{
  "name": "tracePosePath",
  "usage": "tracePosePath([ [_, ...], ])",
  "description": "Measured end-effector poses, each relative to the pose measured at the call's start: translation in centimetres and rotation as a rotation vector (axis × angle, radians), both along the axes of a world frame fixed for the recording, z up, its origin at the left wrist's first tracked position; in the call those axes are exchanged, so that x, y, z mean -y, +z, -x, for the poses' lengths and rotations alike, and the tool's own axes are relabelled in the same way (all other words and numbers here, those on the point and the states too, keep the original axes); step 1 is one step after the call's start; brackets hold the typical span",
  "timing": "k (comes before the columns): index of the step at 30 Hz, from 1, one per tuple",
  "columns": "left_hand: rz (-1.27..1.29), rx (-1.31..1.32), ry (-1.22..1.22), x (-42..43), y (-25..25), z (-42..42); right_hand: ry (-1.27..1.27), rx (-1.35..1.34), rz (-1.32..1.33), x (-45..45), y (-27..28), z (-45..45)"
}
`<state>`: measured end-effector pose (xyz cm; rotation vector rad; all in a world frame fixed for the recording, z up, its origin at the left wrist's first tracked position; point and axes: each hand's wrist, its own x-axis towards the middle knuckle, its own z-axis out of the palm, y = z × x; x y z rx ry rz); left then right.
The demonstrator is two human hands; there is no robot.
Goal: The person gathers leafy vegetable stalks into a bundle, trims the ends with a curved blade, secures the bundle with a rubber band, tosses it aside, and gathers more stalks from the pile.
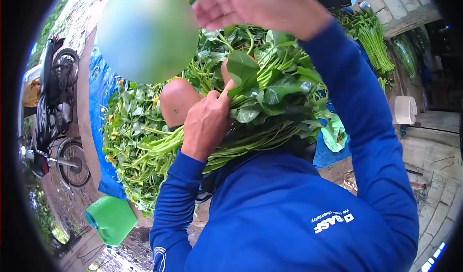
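Note:
My left hand [207, 122] is closed round a bunch of leafy greens [270, 96] held over my lap. Its cut stem ends stick out to the left of my fist, and the broad leaves spread to the right. Above the bunch, my right hand [255, 6] is raised with its fingers stretched out, slightly blurred, and nothing shows in it. Loose greens [130, 146] lie heaped around my bare knees. More long stems lie across my lap below the left hand.
A blue tarp [103, 142] lies under the heap. A green container [111, 221] stands at lower left, near a parked motorcycle [58, 113]. Bundled greens [374, 40] lie at upper right. A light green plastic bag [334, 134] is by my right side. A blurred circle covers the upper left.

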<state>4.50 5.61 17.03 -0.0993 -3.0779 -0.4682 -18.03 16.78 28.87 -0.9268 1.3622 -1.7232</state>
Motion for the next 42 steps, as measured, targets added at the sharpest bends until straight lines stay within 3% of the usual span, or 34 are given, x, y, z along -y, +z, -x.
tracePosePath([
  [3,0.013,-0.042,-0.005,-0.2,0.3,-0.3,0.528,-0.567,-0.284,3.2,-11.1,3.7],
  [5,0.028,-0.009,0.026,-0.2,0.8,-0.5,0.693,-0.74,-0.68,3.8,-11.6,0.3],
  [7,-0.154,-0.079,0.044,0.5,-0.2,-0.7,0.677,-0.69,-0.801,0.0,-10.0,-3.3],
  [8,-0.24,-0.11,0.047,0.8,-0.6,-0.6,0.66,-0.769,-0.699,-1.4,-10.2,-3.7],
  [9,-0.345,0.21,0.133,1.0,1.1,-0.1,0.706,-0.718,-0.697,-2.0,-9.8,-3.9],
  [12,-0.747,0.325,-0.096,3.7,2.9,0.0,0.634,-0.79,-0.928,-3.0,-7.9,-5.4],
  [13,-0.942,0.542,-0.092,5.5,3.6,0.5,0.544,-0.9,-0.818,-3.9,-8.5,-6.0],
  [14,-1.045,0.551,0.008,6.3,3.3,0.3,0.494,-0.962,-0.798,-4.4,-8.8,-6.3],
  [16,-0.851,0.472,0.016,6.1,3.4,-0.2,0.4,-1.079,-0.761,-4.9,-8.8,-7.4],
  [18,-0.434,0.546,0.037,3.8,3.6,0.3,0.456,-1.127,-0.729,-5.5,-8.3,-7.5],
  [19,-0.298,0.265,-0.032,3.1,1.1,-0.7,0.482,-1.122,-0.681,-6.1,-8.3,-7.0],
  [20,-0.32,0.191,-0.079,3.3,-0.5,-1.7,0.504,-1.112,-0.635,-6.4,-8.3,-6.7],
  [21,-0.307,0.13,-0.096,3.3,-0.9,-2.4,0.543,-0.727,-0.572,-5.9,-8.1,-5.3],
  [22,-0.296,0.067,-0.116,3.3,-1.1,-2.8,0.4,-0.882,-0.456,-5.2,-7.8,-3.9],
  [24,-0.281,0.111,-0.078,2.9,-0.5,-2.8,0.134,-0.275,-0.457,-3.1,-5.7,-2.6],
  [28,-0.208,0.291,-0.036,2.6,0.8,-2.8,0.269,-0.837,-0.502,-1.1,-8.6,-5.3],
  [32,-0.389,0.088,-0.057,3.6,0.2,-4.3,0.517,-1.211,-0.633,-3.8,-9.3,-9.0],
  [36,-0.601,0.23,0.021,3.3,2.2,-3.9,0.337,-1.304,-0.524,-5.3,-10.3,-10.1],
  [38,-0.329,0.302,0.061,2.0,2.4,-2.9,0.321,-1.349,-0.552,-5.4,-10.3,-10.4],
  [39,-0.25,0.053,-0.056,1.6,1.6,-2.4,0.339,-1.331,-0.566,-5.5,-10.1,-10.2],
  [42,-0.259,0.412,0.124,1.0,2.0,-1.7,0.336,-1.297,-0.555,-7.0,-10.3,-9.1],
])
